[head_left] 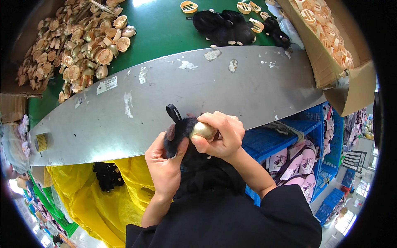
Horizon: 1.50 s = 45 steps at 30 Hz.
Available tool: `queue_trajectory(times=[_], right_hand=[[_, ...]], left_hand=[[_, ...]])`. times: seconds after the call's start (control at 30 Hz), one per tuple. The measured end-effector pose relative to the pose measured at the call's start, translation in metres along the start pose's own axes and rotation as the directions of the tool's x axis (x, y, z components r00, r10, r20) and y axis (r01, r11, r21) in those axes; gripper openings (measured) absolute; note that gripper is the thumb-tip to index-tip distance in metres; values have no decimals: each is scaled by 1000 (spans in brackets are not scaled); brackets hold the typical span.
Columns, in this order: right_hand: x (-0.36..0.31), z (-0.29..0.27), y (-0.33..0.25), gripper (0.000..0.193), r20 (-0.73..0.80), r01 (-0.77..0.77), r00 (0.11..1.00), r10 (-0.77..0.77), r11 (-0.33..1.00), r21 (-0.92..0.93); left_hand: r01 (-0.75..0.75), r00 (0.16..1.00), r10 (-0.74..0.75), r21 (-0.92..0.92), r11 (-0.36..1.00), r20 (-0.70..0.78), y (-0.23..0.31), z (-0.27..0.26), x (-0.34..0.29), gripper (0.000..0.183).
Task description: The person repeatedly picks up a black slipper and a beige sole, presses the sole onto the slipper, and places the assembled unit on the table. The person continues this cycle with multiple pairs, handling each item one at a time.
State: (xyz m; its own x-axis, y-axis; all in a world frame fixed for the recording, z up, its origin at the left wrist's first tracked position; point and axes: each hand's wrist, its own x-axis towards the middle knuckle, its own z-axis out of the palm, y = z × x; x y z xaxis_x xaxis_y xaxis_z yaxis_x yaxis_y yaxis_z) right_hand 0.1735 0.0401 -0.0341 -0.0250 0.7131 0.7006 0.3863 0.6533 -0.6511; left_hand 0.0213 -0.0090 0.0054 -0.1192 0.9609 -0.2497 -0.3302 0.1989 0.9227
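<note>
My left hand (164,167) grips a small black plush toy (182,131) that has a black ribbon loop (173,112) standing up from it. Closed round a shiny gold dome-shaped shell (203,131), my right hand (223,134) presses it against the toy's right side. Both hands are held together above the near edge of the grey metal table (198,87). Whether the shell is joined to the toy is hidden by my fingers.
At far left lies a heap of gold and peach plastic shells (89,45). Black plush pieces (225,28) sit on the green surface (161,25). A cardboard box (345,89) holds peach plastic parts (326,35). Below are a yellow bag (82,206) and blue crates (264,144).
</note>
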Motion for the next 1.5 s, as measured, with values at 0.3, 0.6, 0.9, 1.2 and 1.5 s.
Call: queue_trajectory(times=[0.3, 0.6, 0.9, 1.2, 1.5], right_hand=[[8, 9, 2, 41, -1, 140, 990, -143, 972, -189], [7, 11, -9, 24, 51, -38, 998, 46, 990, -139], [13, -42, 3, 64, 576, -574, 759, 304, 729, 372], [-11, -38, 6, 69, 910, -900, 347, 226, -194, 391], [-8, -34, -9, 81, 908, -922, 277, 315, -178, 343]], left_hand=[[-178, 982, 180, 33, 983, -62, -9, 5, -1, 17], [-57, 996, 60, -44, 997, 60, -3, -1, 11, 25], [83, 968, -81, 4, 997, 239, 20, -15, 10, 24], [-62, 928, 29, 78, 995, 371, 34, -13, 4, 23], [-33, 914, 8, 53, 998, 405, 29, -26, 6, 24]])
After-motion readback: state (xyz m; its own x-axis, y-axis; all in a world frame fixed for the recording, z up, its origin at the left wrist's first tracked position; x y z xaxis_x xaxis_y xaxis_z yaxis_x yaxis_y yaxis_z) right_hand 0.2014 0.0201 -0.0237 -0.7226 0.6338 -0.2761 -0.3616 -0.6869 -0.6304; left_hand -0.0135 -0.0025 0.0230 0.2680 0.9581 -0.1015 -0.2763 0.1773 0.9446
